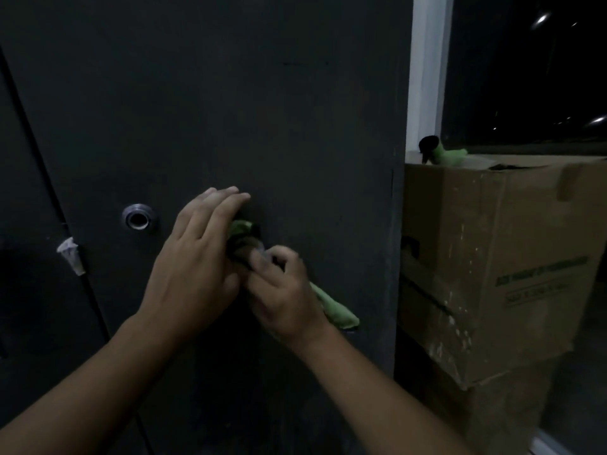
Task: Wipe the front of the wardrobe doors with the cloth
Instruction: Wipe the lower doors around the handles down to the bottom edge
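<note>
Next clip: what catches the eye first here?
Both hands meet mid-frame on the dark wardrobe door: the left hand, fingers straight, covers a green cloth that the right hand grips, its tail trailing lower right. A worn cardboard box stands right of the wardrobe.

fig. 1. upper cardboard box [499, 257], the print on its side too blurred to read, stacked directly on a lower cardboard box [476, 418], both just right of the wardrobe [262, 110]. a green roll with a black end [448, 156] lies at the upper box's rear top edge; whether it rests on the box or on the window ledge [413, 156] cannot be told.
</note>
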`<state>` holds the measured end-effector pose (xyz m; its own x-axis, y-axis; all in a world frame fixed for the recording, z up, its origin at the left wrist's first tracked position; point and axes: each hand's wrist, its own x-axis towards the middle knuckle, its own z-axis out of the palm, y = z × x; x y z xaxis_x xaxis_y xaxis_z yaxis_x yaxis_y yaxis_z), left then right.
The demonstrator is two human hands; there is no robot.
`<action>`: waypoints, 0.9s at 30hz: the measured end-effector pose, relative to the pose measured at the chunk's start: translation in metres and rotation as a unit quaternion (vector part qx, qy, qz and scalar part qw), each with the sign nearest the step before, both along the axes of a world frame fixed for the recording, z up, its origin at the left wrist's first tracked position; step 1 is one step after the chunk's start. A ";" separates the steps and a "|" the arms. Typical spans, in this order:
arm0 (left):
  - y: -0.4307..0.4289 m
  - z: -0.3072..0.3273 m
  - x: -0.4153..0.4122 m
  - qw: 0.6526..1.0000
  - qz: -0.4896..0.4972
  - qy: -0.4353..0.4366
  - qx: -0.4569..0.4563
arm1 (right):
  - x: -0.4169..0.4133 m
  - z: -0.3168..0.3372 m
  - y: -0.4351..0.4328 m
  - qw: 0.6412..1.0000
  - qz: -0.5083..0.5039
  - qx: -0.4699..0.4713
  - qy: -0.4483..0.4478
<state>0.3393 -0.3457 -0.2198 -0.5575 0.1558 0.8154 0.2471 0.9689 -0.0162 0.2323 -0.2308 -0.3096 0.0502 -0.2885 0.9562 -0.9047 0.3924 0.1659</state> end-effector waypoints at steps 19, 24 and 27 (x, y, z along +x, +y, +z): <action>0.069 -0.047 -0.067 0.934 0.128 -0.052 -0.330 | -0.081 0.034 0.107 0.927 -0.126 -0.248 -0.251; 0.075 -0.065 -0.070 0.930 0.132 -0.051 -0.339 | -0.087 0.001 0.106 0.873 -0.146 -0.342 -0.314; 0.076 -0.073 -0.073 0.925 0.144 -0.051 -0.348 | -0.087 -0.022 0.107 0.867 -0.148 -0.345 -0.328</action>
<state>0.2661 -0.2696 -0.2927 -0.7266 0.4561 0.5139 0.0148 0.7581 -0.6520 0.1451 -0.1241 -0.3317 -0.5476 0.4554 0.7019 -0.5595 0.4245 -0.7119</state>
